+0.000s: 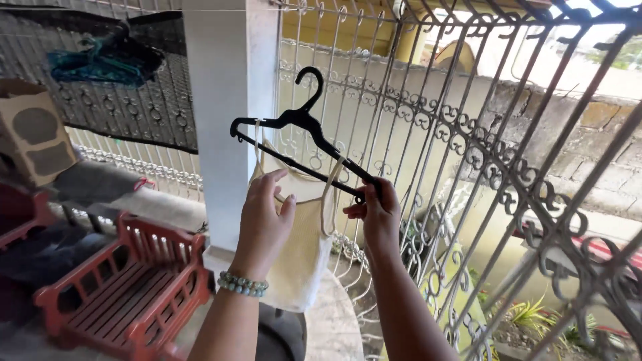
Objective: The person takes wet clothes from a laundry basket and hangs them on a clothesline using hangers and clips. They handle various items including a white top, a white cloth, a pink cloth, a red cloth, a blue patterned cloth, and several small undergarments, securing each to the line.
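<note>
Both forearms rise from the bottom edge. Her left hand (264, 214), a beaded bracelet (243, 284) at the wrist, closes on the front of a cream camisole (297, 247) — fingers seemingly pinching the cloth, though the grip is partly hidden. Fingers of the right hand (378, 214) are curled tight around the lower end of a black hanger (304, 130), tilted, straps looped over it. Behind stand a white pillar (231, 100) and scrolled iron grille (481, 154); a red bench (127, 294) sits below left.

The left hand (263, 217) hid part of the cream top (297, 247). Both arms were cut off at the bottom edge. The red bench (134, 294) was cut off there too, and the dark hangers (100, 63) were too blurry to count.
</note>
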